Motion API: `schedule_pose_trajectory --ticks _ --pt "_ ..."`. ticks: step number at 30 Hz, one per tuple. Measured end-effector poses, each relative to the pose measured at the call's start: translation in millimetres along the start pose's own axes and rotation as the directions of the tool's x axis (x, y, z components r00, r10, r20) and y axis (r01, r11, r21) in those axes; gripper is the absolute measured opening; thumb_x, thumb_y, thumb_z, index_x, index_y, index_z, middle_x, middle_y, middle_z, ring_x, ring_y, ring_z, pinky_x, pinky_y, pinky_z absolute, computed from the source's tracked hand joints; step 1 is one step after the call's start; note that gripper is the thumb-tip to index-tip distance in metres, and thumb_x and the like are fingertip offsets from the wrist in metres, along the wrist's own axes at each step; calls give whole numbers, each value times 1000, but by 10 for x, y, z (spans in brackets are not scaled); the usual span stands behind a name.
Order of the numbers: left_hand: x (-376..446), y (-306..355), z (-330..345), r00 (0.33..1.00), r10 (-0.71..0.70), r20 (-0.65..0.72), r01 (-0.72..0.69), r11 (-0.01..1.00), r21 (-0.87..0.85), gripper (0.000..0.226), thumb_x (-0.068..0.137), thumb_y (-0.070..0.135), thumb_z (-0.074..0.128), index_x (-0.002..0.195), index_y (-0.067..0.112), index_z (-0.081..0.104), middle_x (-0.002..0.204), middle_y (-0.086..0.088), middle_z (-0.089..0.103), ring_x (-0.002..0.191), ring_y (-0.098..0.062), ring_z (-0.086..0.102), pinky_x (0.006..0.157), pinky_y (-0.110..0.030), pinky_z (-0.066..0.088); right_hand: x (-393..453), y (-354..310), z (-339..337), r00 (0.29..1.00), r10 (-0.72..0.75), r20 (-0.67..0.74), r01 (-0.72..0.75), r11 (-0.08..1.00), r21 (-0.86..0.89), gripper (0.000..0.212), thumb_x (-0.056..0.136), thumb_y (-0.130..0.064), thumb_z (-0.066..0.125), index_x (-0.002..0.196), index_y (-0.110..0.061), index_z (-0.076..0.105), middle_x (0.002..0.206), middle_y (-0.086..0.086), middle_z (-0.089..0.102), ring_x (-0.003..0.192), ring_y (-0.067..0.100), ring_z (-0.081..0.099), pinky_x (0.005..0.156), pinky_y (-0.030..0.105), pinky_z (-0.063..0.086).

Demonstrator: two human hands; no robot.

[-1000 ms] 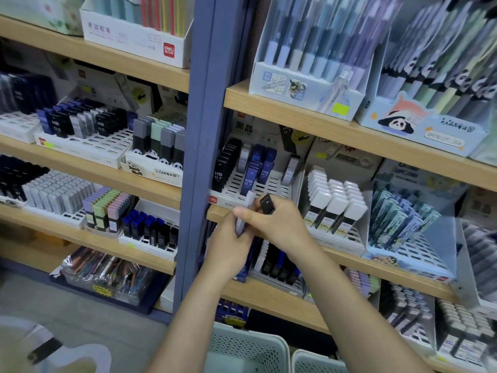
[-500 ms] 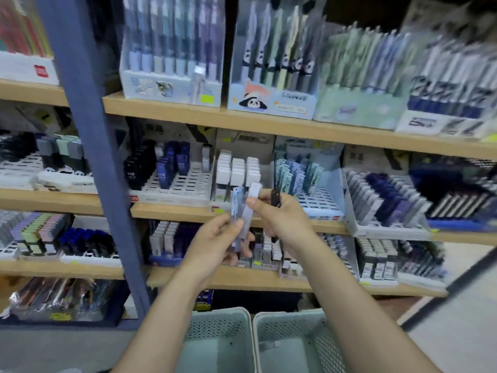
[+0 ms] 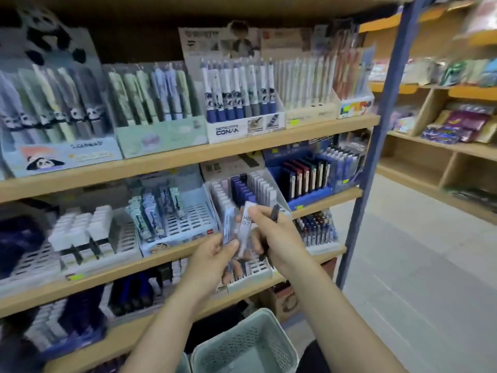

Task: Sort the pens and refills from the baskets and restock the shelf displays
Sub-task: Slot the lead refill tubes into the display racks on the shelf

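Note:
My left hand (image 3: pixel 215 261) grips a few slim lead-refill cases, among them a bluish clear one (image 3: pixel 229 224). My right hand (image 3: pixel 278 238) pinches a pale case marked HB 0.7 (image 3: pixel 246 224) from that bunch with thumb and forefinger, and a dark refill case (image 3: pixel 274 212) sticks up between its other fingers. Both hands are in front of a clear tiered display (image 3: pixel 242 189) of white and dark blue refill cases on the middle shelf. A pale green basket (image 3: pixel 258 327) stands on the floor below my arms; what lies in it is hidden.
Wooden shelves (image 3: pixel 188 154) hold pen boxes above and refill trays (image 3: pixel 188 224) below. A blue steel upright (image 3: pixel 376 146) ends the bay on the right. Beyond it are grey floor (image 3: pixel 416 265) and another wooden shelf unit (image 3: pixel 443 146) with packets.
My view has swung right along the shelves, past the left blue upright to the bay's right end. Both hands kept their refill cases and moved right, now before the tiered refill display.

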State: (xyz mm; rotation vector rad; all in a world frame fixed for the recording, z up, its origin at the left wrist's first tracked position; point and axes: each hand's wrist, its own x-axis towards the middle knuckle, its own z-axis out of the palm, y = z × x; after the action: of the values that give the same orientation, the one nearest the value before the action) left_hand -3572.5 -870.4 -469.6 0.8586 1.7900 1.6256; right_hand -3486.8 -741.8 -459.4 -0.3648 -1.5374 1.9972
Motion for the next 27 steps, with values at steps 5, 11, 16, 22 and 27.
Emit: schedule_pose_trajectory --ticks 5,11,16,22,27 --pt "216 -16 320 996 -59 62 63 996 -63 17 105 14 48 102 5 62 74 -5 66 46 -12 48 41 -17 26 81 30 -459 999 -27 27 25 997 76 35 97 -25 63 115 4 66 80 22 54 44 14 42 45 22 38" --pt "270 -37 463 995 -39 95 47 996 -81 15 102 14 53 102 1 62 76 -4 64 47 -13 44 40 -16 28 109 102 -560 1000 -23 -11 24 993 115 27 99 -20 58 115 0 66 74 4 69 46 14 44 46 25 37" --pt "213 -32 414 998 -10 68 14 998 -63 16 101 12 55 88 5 60 71 -3 63 46 -12 48 40 -17 26 60 93 -499 1000 1 20 -2 997 82 30 102 -21 53 111 4 68 57 8 57 46 15 42 53 32 36" --pt "17 -45 61 996 36 -80 -38 999 -33 11 100 10 58 103 5 67 76 -7 67 48 -17 57 38 -19 31 86 108 -65 998 50 29 -52 996 67 27 104 -21 49 113 -2 66 74 20 56 51 17 49 50 28 41" --pt "-217 -155 -608 971 64 -229 -63 998 10 9 100 16 61 97 14 69 68 -12 66 49 -20 58 40 -20 34 138 161 742 995 83 53 -79 994 -79 15 105 -22 49 104 -10 58 54 6 50 40 13 42 42 24 34"
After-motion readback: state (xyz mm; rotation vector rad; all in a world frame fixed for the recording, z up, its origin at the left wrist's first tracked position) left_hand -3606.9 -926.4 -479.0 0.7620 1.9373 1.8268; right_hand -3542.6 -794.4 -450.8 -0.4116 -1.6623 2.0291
